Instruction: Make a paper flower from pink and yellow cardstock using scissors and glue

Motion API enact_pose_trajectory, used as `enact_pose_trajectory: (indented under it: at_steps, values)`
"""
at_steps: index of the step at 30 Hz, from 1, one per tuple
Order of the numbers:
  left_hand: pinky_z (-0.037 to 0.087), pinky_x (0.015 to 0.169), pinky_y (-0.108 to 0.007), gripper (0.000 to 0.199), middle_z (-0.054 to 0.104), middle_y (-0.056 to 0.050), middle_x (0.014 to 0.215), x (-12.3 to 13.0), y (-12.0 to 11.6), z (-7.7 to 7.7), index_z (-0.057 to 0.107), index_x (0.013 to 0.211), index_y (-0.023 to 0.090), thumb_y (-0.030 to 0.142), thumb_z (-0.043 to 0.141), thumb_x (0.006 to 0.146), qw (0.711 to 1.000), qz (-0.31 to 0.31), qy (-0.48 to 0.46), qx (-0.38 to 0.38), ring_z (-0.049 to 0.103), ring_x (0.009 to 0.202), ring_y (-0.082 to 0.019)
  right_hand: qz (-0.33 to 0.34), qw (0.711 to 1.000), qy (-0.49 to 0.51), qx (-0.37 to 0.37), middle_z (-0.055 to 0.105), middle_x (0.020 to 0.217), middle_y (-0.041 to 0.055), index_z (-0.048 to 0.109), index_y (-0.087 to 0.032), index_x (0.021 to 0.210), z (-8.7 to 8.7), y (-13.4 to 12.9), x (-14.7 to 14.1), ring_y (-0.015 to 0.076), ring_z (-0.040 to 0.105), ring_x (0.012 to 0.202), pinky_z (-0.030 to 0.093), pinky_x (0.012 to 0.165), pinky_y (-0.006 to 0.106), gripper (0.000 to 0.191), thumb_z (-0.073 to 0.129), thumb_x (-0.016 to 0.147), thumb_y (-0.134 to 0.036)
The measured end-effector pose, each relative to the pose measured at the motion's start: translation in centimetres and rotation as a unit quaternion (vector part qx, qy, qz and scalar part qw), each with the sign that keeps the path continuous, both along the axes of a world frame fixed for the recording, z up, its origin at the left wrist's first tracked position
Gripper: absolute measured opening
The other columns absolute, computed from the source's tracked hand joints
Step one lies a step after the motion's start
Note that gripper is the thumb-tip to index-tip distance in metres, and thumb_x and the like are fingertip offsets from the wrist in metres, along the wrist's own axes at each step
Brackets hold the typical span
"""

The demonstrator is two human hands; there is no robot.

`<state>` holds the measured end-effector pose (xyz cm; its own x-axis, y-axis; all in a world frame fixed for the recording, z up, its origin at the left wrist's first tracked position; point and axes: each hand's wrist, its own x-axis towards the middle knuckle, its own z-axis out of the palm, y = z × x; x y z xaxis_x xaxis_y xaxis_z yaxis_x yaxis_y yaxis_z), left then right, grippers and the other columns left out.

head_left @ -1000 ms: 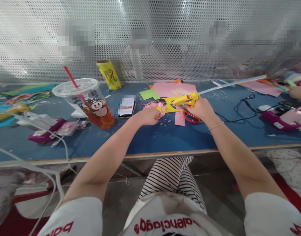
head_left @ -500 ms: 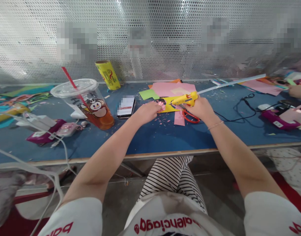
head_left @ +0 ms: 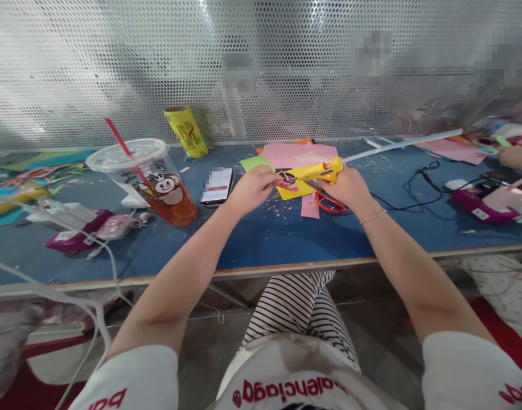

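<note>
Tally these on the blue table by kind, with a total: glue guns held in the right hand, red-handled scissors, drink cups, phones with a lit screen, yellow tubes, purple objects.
Yellow glue gun in the right hand: 1
Red-handled scissors: 1
Drink cup: 1
Lit phone: 1
Yellow tube: 1
Purple objects: 2
Total: 7

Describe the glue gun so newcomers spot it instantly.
Over the blue table, find the right hand near the red-handled scissors. It holds the yellow glue gun; a long translucent stick juts from its back, unlike the flat yellow paper nearby.
</note>
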<state>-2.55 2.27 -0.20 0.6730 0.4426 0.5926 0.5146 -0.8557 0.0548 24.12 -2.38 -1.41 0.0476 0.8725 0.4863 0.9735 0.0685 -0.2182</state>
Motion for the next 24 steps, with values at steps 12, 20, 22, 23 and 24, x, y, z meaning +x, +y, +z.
enact_pose_trajectory:
  at_steps: [12, 20, 22, 23, 24]
  values:
    - [0.045, 0.08, -0.027, 0.033, 0.067, -0.007, 0.095, -0.6, 1.0, -1.0, 0.068, 0.091, 0.018, 0.005, 0.043, 0.074, 0.966, 0.059, 0.245, -0.05, 0.061, 0.096, -0.018, -0.002, 1.0, -0.011, -0.001, 0.068, 0.096, 0.019, 0.061, -0.01, 0.108, -0.4, 0.4, 0.1, 0.0329, 0.064, 0.086, 0.047, 0.071, 0.041, 0.049, 0.054, 0.079, -0.048]
    - [0.043, 0.073, -0.028, 0.031, 0.065, -0.008, 0.102, -0.5, 0.2, -0.7, 0.066, 0.095, 0.02, 0.008, 0.041, 0.081, 0.954, 0.127, 0.271, -0.02, 0.06, 0.101, -0.02, 0.005, 1.0, -0.02, -0.01, 0.067, 0.097, 0.0196, 0.06, -0.01, 0.11, -0.4, 0.4, 0.1, 0.0321, 0.064, 0.087, 0.046, 0.071, 0.04, 0.051, 0.05, 0.081, -0.051]
    - [0.042, 0.071, -0.028, 0.03, 0.065, -0.008, 0.101, -0.6, -0.1, -0.5, 0.066, 0.093, 0.02, 0.009, 0.042, 0.081, 0.951, 0.139, 0.275, -0.018, 0.06, 0.101, -0.021, 0.006, 1.0, -0.023, -0.017, 0.067, 0.098, 0.02, 0.06, -0.01, 0.111, -0.4, 0.4, 0.0, 0.0323, 0.064, 0.088, 0.046, 0.071, 0.04, 0.053, 0.049, 0.082, -0.052]
    - [0.041, 0.07, -0.027, 0.029, 0.066, -0.008, 0.1, -0.7, -0.3, -0.4, 0.067, 0.092, 0.02, 0.009, 0.042, 0.08, 0.948, 0.143, 0.282, -0.027, 0.06, 0.099, -0.02, 0.005, 0.999, -0.025, -0.02, 0.067, 0.098, 0.0202, 0.06, -0.01, 0.111, -0.4, 0.4, 0.0, 0.0325, 0.064, 0.089, 0.046, 0.071, 0.041, 0.054, 0.049, 0.082, -0.053]
    - [0.041, 0.069, -0.027, 0.028, 0.066, -0.008, 0.099, -0.7, -0.4, -0.4, 0.067, 0.09, 0.019, 0.009, 0.044, 0.079, 0.945, 0.145, 0.292, -0.041, 0.061, 0.097, -0.02, 0.003, 0.999, -0.026, -0.021, 0.067, 0.097, 0.0204, 0.06, -0.009, 0.111, -0.4, 0.4, 0.1, 0.0327, 0.064, 0.089, 0.046, 0.072, 0.041, 0.054, 0.049, 0.082, -0.054]
